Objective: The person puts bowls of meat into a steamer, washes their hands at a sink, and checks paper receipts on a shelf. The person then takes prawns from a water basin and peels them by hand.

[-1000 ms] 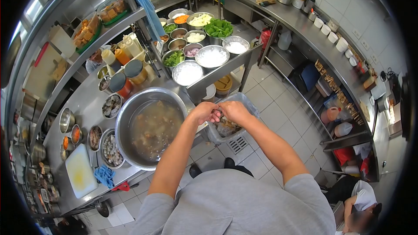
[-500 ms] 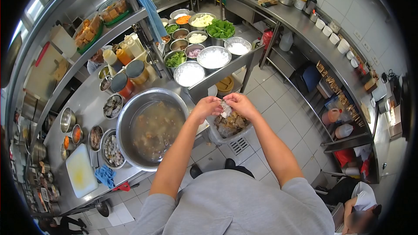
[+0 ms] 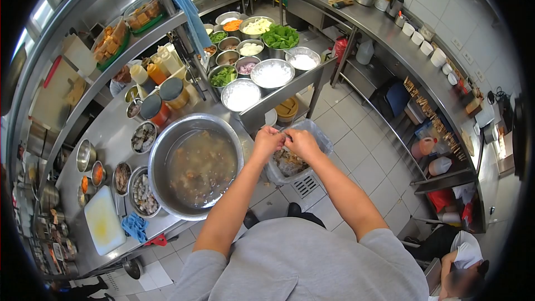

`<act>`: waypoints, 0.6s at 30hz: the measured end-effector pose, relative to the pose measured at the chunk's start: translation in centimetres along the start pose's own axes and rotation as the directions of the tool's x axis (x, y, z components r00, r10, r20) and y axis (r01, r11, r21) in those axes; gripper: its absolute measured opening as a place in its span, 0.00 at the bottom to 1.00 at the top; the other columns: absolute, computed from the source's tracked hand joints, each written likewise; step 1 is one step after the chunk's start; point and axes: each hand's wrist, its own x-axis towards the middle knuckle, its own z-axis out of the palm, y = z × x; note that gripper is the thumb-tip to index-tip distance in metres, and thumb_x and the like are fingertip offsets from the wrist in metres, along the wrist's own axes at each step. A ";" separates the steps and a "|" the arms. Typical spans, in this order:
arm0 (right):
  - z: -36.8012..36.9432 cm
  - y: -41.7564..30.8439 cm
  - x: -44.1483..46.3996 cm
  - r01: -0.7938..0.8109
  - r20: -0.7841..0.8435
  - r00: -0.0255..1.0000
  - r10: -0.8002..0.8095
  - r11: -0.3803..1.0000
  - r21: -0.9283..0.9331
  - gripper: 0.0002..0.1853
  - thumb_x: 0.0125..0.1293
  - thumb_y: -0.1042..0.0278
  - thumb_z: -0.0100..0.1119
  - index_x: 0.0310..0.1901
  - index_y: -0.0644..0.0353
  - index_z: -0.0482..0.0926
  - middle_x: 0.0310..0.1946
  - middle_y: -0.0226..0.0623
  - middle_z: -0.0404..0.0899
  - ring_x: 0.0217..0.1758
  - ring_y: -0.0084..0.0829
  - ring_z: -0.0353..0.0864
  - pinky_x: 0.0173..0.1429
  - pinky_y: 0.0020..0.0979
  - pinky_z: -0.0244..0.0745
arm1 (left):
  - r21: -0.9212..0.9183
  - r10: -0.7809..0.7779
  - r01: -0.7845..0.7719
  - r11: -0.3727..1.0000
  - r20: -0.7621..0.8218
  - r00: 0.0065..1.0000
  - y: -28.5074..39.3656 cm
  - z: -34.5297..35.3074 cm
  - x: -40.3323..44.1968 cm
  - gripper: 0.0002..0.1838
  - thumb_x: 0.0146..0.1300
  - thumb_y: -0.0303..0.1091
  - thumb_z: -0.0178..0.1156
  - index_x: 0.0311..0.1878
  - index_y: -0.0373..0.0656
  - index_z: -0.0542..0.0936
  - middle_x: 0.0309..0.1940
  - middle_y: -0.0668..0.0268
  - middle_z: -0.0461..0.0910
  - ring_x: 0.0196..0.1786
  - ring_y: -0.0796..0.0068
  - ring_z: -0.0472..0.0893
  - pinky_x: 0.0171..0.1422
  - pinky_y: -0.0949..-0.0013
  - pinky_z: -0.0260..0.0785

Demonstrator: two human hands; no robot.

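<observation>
My left hand (image 3: 268,140) and my right hand (image 3: 302,144) meet above a plastic-lined bin (image 3: 324,135) with brownish scraps in it. Both hands are pinched closed, fingertips nearly touching, on something small and dark that I cannot make out. Left of my hands a large metal bowl (image 3: 196,118) holds cloudy water with pieces in it. Beyond that bowl, a smaller bowl of shrimp (image 3: 144,195) and a bowl of greyish shrimp (image 3: 144,137) rest on the steel counter (image 3: 114,112).
A white cutting board (image 3: 104,220) and a blue cloth (image 3: 134,226) lie at the counter's left. Bowls of vegetables and white powder (image 3: 272,73) stand ahead. A floor drain (image 3: 305,186) is below the bin. A person (image 3: 465,248) is at the lower right.
The pale, translucent scrap seen between my hands half a second ago no longer shows there. My hands have come closer together over the bin.
</observation>
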 end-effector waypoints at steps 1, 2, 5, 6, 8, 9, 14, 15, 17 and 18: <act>0.1 0.1 0.0 -0.001 -0.017 1.000 0.001 1.000 0.004 0.14 0.59 0.64 0.60 0.45 0.57 0.84 0.33 0.50 0.84 0.37 0.51 0.85 0.45 0.46 0.80 | 0.003 -0.002 0.002 1.000 0.012 1.000 0.0 0.0 0.0 0.11 0.60 0.28 0.65 0.41 0.37 0.73 0.28 0.61 0.82 0.29 0.75 0.83 0.30 0.73 0.76; 0.0 0.1 0.0 0.000 -0.017 1.000 0.000 1.000 0.005 0.14 0.59 0.64 0.60 0.45 0.57 0.84 0.33 0.50 0.84 0.37 0.51 0.85 0.45 0.46 0.80 | 0.002 -0.002 0.002 1.000 0.011 1.000 0.1 -0.1 -0.1 0.11 0.60 0.28 0.65 0.41 0.37 0.73 0.28 0.61 0.82 0.29 0.75 0.83 0.30 0.73 0.76; -0.5 0.2 0.1 -0.057 -0.014 0.998 0.059 0.992 0.116 0.14 0.58 0.65 0.59 0.45 0.57 0.84 0.32 0.52 0.83 0.37 0.52 0.84 0.44 0.47 0.80 | 0.000 -0.001 0.001 1.000 0.095 0.995 0.8 -0.4 -0.4 0.11 0.63 0.29 0.65 0.43 0.38 0.73 0.31 0.61 0.83 0.32 0.73 0.84 0.35 0.72 0.78; -0.7 0.3 0.2 -0.036 -0.024 0.999 0.040 0.991 0.132 0.13 0.60 0.67 0.59 0.45 0.59 0.84 0.32 0.49 0.84 0.34 0.46 0.85 0.41 0.41 0.81 | 0.014 -0.015 0.013 1.000 0.128 0.992 1.1 -0.6 -0.5 0.11 0.64 0.29 0.64 0.44 0.37 0.73 0.33 0.61 0.83 0.33 0.73 0.85 0.37 0.72 0.79; -1.1 0.8 0.5 -0.015 -0.033 0.999 0.020 0.989 0.148 0.12 0.61 0.68 0.59 0.44 0.62 0.84 0.31 0.46 0.86 0.31 0.41 0.86 0.37 0.36 0.81 | 0.030 -0.030 0.025 0.999 0.159 0.987 1.7 -1.1 -0.6 0.11 0.64 0.29 0.64 0.45 0.37 0.73 0.35 0.61 0.83 0.35 0.72 0.85 0.38 0.72 0.79; -1.4 1.2 0.6 -0.158 0.094 0.987 0.131 0.903 0.398 0.11 0.63 0.69 0.57 0.44 0.63 0.84 0.30 0.41 0.85 0.29 0.34 0.85 0.35 0.32 0.80 | 0.016 -0.040 0.037 0.999 0.241 0.970 2.1 -1.6 -0.5 0.11 0.65 0.29 0.64 0.46 0.37 0.74 0.36 0.61 0.83 0.37 0.72 0.85 0.40 0.71 0.80; -2.6 1.4 0.9 -0.404 0.375 0.911 0.170 0.547 0.733 0.11 0.69 0.70 0.55 0.47 0.65 0.82 0.31 0.29 0.82 0.25 0.18 0.77 0.31 0.22 0.76 | -0.076 -0.023 0.060 0.995 0.418 0.908 3.2 -2.8 -0.4 0.10 0.68 0.29 0.62 0.49 0.38 0.76 0.39 0.63 0.83 0.39 0.73 0.85 0.43 0.71 0.79; -3.2 0.5 0.7 -0.440 0.400 0.898 0.185 0.424 0.791 0.10 0.70 0.70 0.54 0.47 0.64 0.81 0.32 0.29 0.82 0.27 0.18 0.77 0.31 0.22 0.76 | -0.113 -0.001 0.053 0.992 0.417 0.909 3.1 -2.8 -0.2 0.10 0.68 0.29 0.62 0.50 0.39 0.76 0.39 0.64 0.82 0.38 0.75 0.84 0.43 0.72 0.79; -3.2 0.1 0.6 -0.466 0.426 0.884 0.195 0.293 0.834 0.09 0.72 0.70 0.53 0.47 0.63 0.80 0.32 0.29 0.81 0.28 0.18 0.78 0.32 0.22 0.76 | -0.151 0.021 0.046 0.987 0.414 0.910 2.8 -2.8 0.2 0.11 0.68 0.29 0.62 0.51 0.40 0.76 0.39 0.64 0.82 0.37 0.76 0.83 0.42 0.72 0.78; -2.6 0.4 0.7 -0.430 0.399 0.903 0.161 0.317 0.845 0.09 0.72 0.69 0.54 0.48 0.63 0.79 0.33 0.29 0.81 0.28 0.18 0.78 0.32 0.22 0.77 | -0.165 0.045 0.022 0.986 0.388 0.921 2.6 -2.8 0.3 0.12 0.67 0.29 0.62 0.52 0.40 0.76 0.39 0.65 0.82 0.36 0.76 0.82 0.40 0.73 0.77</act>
